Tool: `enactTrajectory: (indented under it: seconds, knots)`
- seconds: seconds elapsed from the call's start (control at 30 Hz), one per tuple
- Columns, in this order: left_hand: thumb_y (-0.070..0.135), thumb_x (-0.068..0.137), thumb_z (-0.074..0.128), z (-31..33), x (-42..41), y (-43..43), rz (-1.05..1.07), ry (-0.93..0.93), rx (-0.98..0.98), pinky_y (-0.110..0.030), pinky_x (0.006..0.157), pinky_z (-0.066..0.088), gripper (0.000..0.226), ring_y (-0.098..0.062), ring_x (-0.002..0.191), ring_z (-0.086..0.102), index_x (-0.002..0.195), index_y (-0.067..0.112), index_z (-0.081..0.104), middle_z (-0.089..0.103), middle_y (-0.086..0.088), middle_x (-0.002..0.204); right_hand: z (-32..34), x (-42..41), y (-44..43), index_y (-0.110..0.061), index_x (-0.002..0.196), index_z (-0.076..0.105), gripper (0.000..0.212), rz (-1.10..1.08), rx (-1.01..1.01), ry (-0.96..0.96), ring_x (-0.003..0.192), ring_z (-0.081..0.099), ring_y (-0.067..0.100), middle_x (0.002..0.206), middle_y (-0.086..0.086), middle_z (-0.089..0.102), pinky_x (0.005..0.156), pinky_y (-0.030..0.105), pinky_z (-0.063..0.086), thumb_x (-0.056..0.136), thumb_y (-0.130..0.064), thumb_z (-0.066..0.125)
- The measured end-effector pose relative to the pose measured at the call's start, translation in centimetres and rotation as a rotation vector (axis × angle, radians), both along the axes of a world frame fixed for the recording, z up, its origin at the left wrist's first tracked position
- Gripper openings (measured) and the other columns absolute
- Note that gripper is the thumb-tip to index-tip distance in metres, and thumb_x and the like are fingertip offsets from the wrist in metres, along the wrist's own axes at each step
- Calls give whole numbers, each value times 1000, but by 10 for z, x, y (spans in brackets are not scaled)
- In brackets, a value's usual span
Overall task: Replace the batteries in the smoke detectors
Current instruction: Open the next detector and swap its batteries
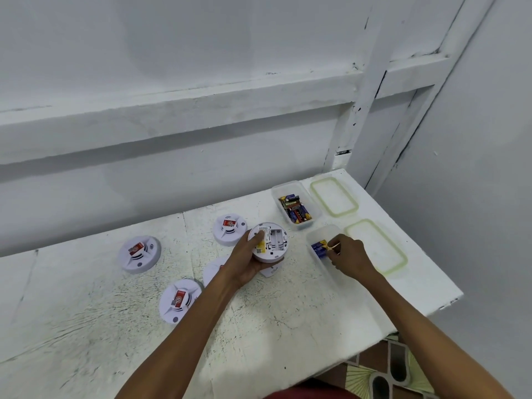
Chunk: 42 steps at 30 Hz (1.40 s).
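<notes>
The smoke detector (268,243) is held just above the table (288,326), turned back-side up. The left hand (244,264) grips it from below and from the side, with the thumb curled over the rim onto the back. Just right of that thumb lies the battery bay, which looks empty; its slots run roughly away from the person. A yellow label and a small square code sit beside the thumb (the print is too small to read).

The right hand (349,259) has its fingers curled, and the fingertips pinch the gold-tipped end of a bundle of blue batteries (319,249). The bundle lies inside the near tub (312,233), a clear plastic one. I cannot tell which way the bundle's long axis runs.

Beyond these fingers stands the far tub (283,188), holding a jumble of blue, red and gold batteries, brand unreadable. Two clear lids with greenish seals lie flat, the far lid (334,195) past the knuckles and the near lid (377,246) behind the hand, near the table's right edge.

Left of the gripping fingers, four more detectors rest face up, each with a red sticker: one (230,229) just beyond the fingertips, one (139,254) well to the left, one (180,299) beside the forearm and one (211,272) half hidden under the wrist. A white plate (270,272) peeks out below the palm. Bare tabletop stretches toward the person.
</notes>
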<state>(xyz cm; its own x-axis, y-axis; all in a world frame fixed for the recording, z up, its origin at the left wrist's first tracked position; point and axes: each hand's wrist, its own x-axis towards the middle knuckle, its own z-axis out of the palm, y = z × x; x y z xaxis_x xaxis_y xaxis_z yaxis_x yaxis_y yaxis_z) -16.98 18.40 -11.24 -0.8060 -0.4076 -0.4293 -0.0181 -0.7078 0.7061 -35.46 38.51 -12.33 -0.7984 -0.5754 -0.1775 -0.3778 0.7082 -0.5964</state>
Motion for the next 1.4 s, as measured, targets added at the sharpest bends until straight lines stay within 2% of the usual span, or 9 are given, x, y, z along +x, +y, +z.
enactTrajectory:
  seconds: [0.17,0.33,0.47,0.53,0.77,0.93,1.07,1.2,1.4]
  knots:
    - [14,105,53,2,-3,2,-1,-8,16,-53,76,63,24,-36,109,69,128,11,59,73,-16,121,-6,-1,-5,-5,102,61,12,-15,111,-47,82,67,31,98,17,66,75,43,58,92,-7,54]
    - [14,104,54,3,0,0,18,-19,27,-50,70,63,26,-36,109,69,130,11,59,69,-19,126,-8,7,-8,-5,105,57,12,-14,201,154,76,60,27,94,15,61,64,37,52,94,-9,55]
    - [14,103,56,0,2,-5,26,-26,17,-53,75,63,31,-36,112,68,134,10,57,68,-20,129,-6,13,-10,-5,102,56,14,-4,270,235,76,55,24,94,13,60,58,32,41,96,-17,56]
    - [15,103,56,-2,3,-6,28,-27,3,-54,80,62,31,-35,110,69,133,11,58,70,-18,126,-6,12,-11,-5,102,57,15,14,278,267,81,54,24,98,12,61,62,30,36,96,-19,56]
    - [15,103,57,-5,0,-11,50,-27,4,-61,90,56,36,-40,121,64,139,10,55,68,-20,131,8,12,-31,-6,85,59,13,53,132,343,72,53,22,83,8,61,59,34,43,93,-10,50]
    - [13,101,59,5,-4,-14,79,-42,25,-60,86,58,41,-43,123,62,142,8,52,66,-22,132,28,7,-59,-8,87,61,15,85,67,409,58,57,22,70,7,65,52,34,50,94,-19,53]
    - [12,100,58,11,-6,-18,99,-34,35,-60,88,58,46,-45,124,61,145,4,49,65,-25,131,40,-13,-81,-7,90,67,12,92,-42,349,73,64,29,78,11,69,62,40,56,91,-13,56]
    - [12,100,58,14,-7,-23,123,-29,51,-60,88,57,48,-46,125,59,145,3,48,65,-26,132,46,-39,-101,-6,102,71,19,179,-18,349,89,66,30,96,13,72,74,41,56,91,-8,56]
    - [10,102,54,15,-6,-33,163,-41,74,-61,89,55,40,-46,124,59,141,5,51,65,-27,130,47,-59,-129,-15,127,61,35,391,336,414,113,51,28,120,14,57,81,34,48,94,-8,53]
